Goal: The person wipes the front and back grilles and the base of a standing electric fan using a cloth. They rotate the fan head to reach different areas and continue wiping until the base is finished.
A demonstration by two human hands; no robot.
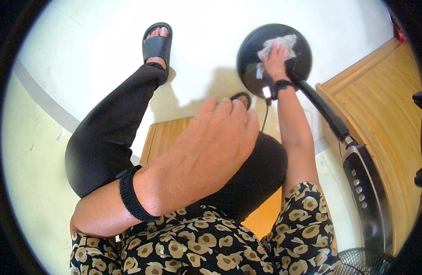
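On the round black base of a standing fan, my right hand presses a crumpled whitish cloth with its fingers spread over it. A small white label shows on the base beside that hand. The fan's black pole slants from the base to a control panel with several round silver buttons. My left hand lies over my right knee, back upward, with no object seen in it; its palm and fingertips are hidden.
At the right, a wooden cabinet stands close along the fan pole. The fan's wire grille shows at the lower right. A thin black cable runs below the base. I sit on a wooden seat; my left sandal is on the pale floor.
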